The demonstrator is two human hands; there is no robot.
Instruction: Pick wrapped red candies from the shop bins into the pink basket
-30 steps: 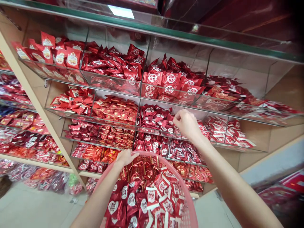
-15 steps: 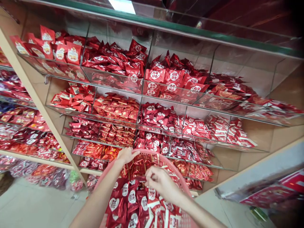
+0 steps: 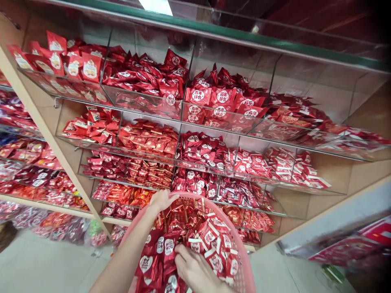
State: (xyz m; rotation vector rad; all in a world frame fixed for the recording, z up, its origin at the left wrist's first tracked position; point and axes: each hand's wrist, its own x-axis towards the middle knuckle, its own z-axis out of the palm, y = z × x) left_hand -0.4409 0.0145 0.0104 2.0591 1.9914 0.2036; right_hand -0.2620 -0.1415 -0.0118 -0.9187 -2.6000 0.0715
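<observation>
My left hand (image 3: 161, 202) is closed over the far rim of a round pink plastic basket (image 3: 249, 270). Inside it, on the left, lie dark red packets (image 3: 146, 264) with white heart labels. Small red-and-white packets (image 3: 217, 262) fill the right side, and shiny red-gold packets (image 3: 177, 217) lie at the far end. My right hand (image 3: 194, 266) is down among the contents, its fingers curled together against the dark red packets. Whatever is under its fingertips is hidden.
A wooden shelf unit (image 3: 44, 118) with glass-fronted compartments stands ahead, full of red packets (image 3: 222, 96). Another packed shelf section (image 3: 27, 179) is at left, with plastic bags (image 3: 58, 226) on the tiled floor (image 3: 58, 264) below. Red packages (image 3: 345, 248) lie at lower right.
My right hand has moved down and slightly left in the basket, from above the packets to against them, uncovering the red-and-white ones. My left hand stays on the rim.
</observation>
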